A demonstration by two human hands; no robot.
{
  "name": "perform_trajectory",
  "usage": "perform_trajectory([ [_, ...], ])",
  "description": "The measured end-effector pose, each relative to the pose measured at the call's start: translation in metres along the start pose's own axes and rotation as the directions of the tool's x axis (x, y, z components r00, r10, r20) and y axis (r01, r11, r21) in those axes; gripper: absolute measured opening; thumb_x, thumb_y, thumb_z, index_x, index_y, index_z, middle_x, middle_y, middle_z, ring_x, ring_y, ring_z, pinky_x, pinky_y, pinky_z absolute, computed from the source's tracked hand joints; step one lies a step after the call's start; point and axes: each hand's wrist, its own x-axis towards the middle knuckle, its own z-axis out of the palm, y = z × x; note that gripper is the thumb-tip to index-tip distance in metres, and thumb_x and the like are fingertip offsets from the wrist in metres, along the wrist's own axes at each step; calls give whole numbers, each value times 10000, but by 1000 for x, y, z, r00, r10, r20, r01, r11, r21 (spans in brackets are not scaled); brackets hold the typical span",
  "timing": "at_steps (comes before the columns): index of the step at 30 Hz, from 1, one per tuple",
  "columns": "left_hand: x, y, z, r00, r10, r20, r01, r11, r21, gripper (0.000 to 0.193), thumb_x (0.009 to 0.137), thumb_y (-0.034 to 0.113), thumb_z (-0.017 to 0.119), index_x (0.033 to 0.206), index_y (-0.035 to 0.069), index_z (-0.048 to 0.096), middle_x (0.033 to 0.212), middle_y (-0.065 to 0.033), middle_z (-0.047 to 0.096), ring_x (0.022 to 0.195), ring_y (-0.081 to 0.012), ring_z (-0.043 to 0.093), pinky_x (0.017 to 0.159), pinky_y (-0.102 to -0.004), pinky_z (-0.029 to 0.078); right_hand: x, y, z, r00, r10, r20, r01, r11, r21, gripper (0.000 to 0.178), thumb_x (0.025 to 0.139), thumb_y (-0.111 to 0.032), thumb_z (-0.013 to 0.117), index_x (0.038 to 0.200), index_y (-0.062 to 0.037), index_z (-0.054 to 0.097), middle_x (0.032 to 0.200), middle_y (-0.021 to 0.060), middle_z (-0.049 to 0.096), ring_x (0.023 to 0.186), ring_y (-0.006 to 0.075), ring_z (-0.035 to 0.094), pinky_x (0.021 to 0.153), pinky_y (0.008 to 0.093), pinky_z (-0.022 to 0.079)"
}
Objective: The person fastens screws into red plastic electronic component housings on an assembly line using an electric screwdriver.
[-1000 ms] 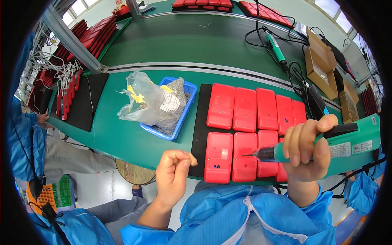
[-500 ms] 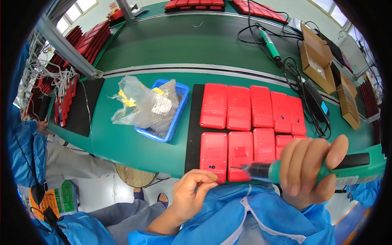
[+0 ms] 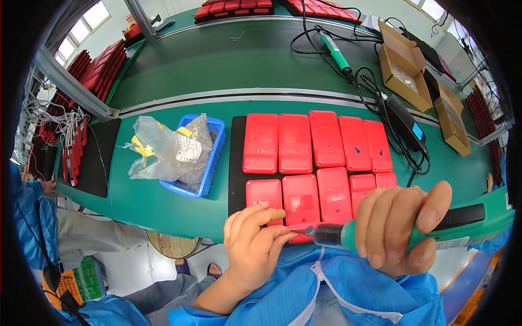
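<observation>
My right hand point(image 3: 402, 225) is wrapped round a green electric screwdriver point(image 3: 462, 223), which lies nearly level with its bit pointing left. My left hand point(image 3: 253, 239) is closed in a pinch at the bit's tip; whatever sits between thumb and fingers is too small or hidden to make out. Beneath and beyond both hands, red plastic housings point(image 3: 295, 142) lie in two rows on a black mat point(image 3: 237, 157). Screw holes show on them, and some carry small dark blue spots. My left fingers partly cover the near-left red housing point(image 3: 263, 191).
Left of the mat stands a blue bin point(image 3: 216, 157) of small metal parts with a plastic bag point(image 3: 163, 152) on top. A second green screwdriver point(image 3: 335, 53), a black power unit point(image 3: 405, 124), cables and cardboard boxes point(image 3: 403, 73) lie far right. A co-worker's sleeve point(image 3: 41, 217) shows at left.
The screwdriver's bit has come leftward to the left fingertips, which have risen slightly over the near-left housing. The whole view has shifted, moving the bench contents left in the picture.
</observation>
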Motion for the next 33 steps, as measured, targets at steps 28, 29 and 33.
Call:
perform_trajectory([
  [28,-41,-33,-17,973,-184,140,178,983,52,590,609,360,751,1073,51,557,1268,-230,396,1132,-367,416,909,-446,324,11,41,4,977,168,135,-171,985,11,288,746,-23,603,1004,-17,475,622,83,522,492,177,517,459,301,446],
  [29,-46,-34,-17,960,-186,210,180,983,45,559,611,393,742,1045,79,584,1292,-242,376,1164,-369,401,926,-470,297,11,49,8,974,131,183,-125,991,-47,298,736,-6,600,1004,0,471,631,89,531,499,177,528,462,300,450],
  [33,-54,-33,-11,967,-177,182,163,982,91,486,621,390,737,1011,127,613,1299,-239,378,1171,-359,413,931,-486,280,13,71,12,959,94,268,-55,987,-150,312,715,51,588,997,53,454,679,114,555,526,156,552,469,265,449],
])
